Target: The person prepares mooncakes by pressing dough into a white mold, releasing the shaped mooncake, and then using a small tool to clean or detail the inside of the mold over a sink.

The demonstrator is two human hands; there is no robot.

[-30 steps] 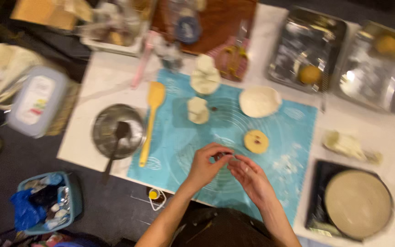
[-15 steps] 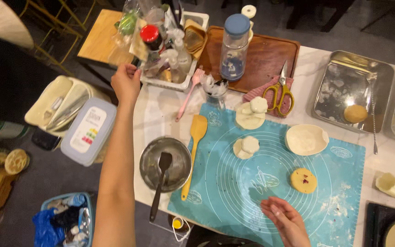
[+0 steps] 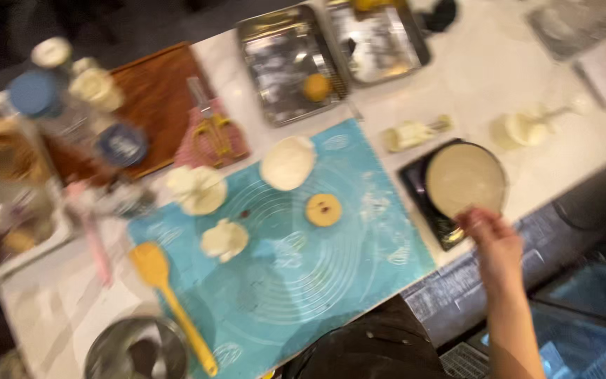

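Observation:
My right hand [image 3: 494, 242] reaches to the near rim of a round bowl of pale flour [image 3: 465, 178] that stands on a black scale [image 3: 417, 188] at the right of the blue baking mat [image 3: 296, 281]. The fingers are bunched at the rim; blur hides whether they grip anything. On the mat lie a flat white dough disc [image 3: 287, 163], a small yellowish round with a dark centre [image 3: 323, 210], and two lumps of dough [image 3: 196, 189] [image 3: 224, 238]. My left hand is out of view.
A yellow spatula [image 3: 170, 295] lies on the mat's left edge beside a metal bowl [image 3: 135, 349]. Two metal trays [image 3: 289, 67] [image 3: 376, 42] stand at the back. A wooden board [image 3: 156, 105] carries jars, with scissors [image 3: 212, 133] beside it. The counter edge runs below my hand.
The view has swung to the right. My left hand, earlier stretched toward the jars at the far left, has left the view. My right hand moved from the mat to the bowl on the scale.

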